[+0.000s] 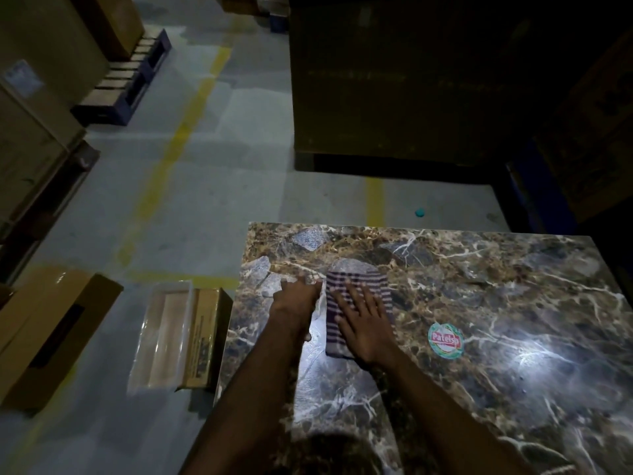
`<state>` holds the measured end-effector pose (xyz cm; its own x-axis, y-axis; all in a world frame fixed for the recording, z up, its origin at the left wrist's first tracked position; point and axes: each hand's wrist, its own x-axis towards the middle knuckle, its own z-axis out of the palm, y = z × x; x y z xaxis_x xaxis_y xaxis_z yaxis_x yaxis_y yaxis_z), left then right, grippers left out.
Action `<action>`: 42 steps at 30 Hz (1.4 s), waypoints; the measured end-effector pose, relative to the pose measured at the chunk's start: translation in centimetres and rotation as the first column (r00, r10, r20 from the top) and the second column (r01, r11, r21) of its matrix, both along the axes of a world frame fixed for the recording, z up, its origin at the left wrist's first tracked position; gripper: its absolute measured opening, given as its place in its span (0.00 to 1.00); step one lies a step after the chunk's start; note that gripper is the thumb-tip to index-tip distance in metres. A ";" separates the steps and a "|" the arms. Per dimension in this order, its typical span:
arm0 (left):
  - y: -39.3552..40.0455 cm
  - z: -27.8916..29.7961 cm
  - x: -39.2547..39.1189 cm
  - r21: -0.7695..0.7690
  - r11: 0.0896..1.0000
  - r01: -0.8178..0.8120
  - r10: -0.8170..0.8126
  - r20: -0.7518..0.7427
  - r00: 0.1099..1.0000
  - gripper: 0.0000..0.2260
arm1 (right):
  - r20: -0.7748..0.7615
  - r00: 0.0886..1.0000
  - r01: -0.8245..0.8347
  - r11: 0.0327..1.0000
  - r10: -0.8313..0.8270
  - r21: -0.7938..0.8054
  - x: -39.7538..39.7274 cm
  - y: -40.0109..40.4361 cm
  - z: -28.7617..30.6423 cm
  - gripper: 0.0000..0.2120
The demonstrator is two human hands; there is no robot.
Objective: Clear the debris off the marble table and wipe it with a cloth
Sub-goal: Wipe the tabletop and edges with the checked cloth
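Only the head view to go on, and it's dim, so take this with some salt. The folded purple-and-white striped cloth (356, 303) is lying flat on the brown veined marble tabletop (479, 320), near its far left corner. The right hand (364, 322) is spread flat on top of it, fingers straight and fanned, pressing down rather than gripping. The left hand (298, 301) sits just beside the cloth's left edge with its fingers on the marble; looks flat and holding nothing, though it's blurred at the fingertips.

Handling-wise I'd guess the cloth is light, soft and floppy, so it'll bunch or unfold if dragged by one corner. A flat palm over the middle seems the way to go. The polished marble looks slick and glossy, so the cloth should glide easily.

There's a round red-and-green sticker (446, 340) stuck on the top, to the right of the hands. Down on the floor to the left is an open cardboard box with a clear plastic liner (171, 334).
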<state>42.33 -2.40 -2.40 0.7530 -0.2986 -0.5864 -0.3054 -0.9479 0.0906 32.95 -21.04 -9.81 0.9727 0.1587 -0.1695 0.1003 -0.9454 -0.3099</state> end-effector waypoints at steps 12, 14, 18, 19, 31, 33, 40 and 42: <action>-1.4 -1.4 -0.4 -0.051 0.995 -0.087 0.097 0.223 0.970 0.17 | -0.019 0.966 0.256 0.967 -0.256 -0.006 4.1 0.4 0.2 0.32; -1.8 -1.9 -0.8 -0.052 0.990 -0.128 0.137 0.209 0.968 0.24 | -0.020 0.991 0.130 0.992 -0.130 0.001 2.8 -0.1 0.1 0.30; -2.1 -1.3 -0.7 -0.069 0.989 -0.129 0.138 0.140 0.980 0.39 | 0.006 0.998 -0.058 0.998 0.058 -0.022 -0.3 -3.6 0.3 0.27; -2.1 -1.4 -0.4 -0.073 0.989 -0.128 0.136 0.114 0.984 0.43 | 0.000 1.000 -0.029 0.999 0.029 -0.027 -0.3 -4.4 0.5 0.28; -2.7 -0.7 1.3 -0.003 0.994 -0.112 0.112 -0.074 0.991 0.45 | 0.019 1.000 -0.018 1.000 0.018 0.000 3.8 -1.0 0.3 0.28; -2.7 -0.7 1.4 -0.001 0.994 -0.108 0.107 -0.088 0.990 0.43 | 0.007 0.997 -0.078 0.997 0.079 -0.012 2.1 -3.2 0.4 0.27; -2.7 -1.5 1.3 0.009 0.994 -0.112 0.112 -0.065 0.992 0.44 | -0.029 0.975 0.218 0.976 -0.219 -0.017 10.3 -3.6 0.8 0.30; -2.7 -1.7 1.3 0.012 0.994 -0.107 0.107 -0.049 0.993 0.43 | -0.031 0.973 0.228 0.973 -0.228 -0.022 12.6 -1.8 0.4 0.30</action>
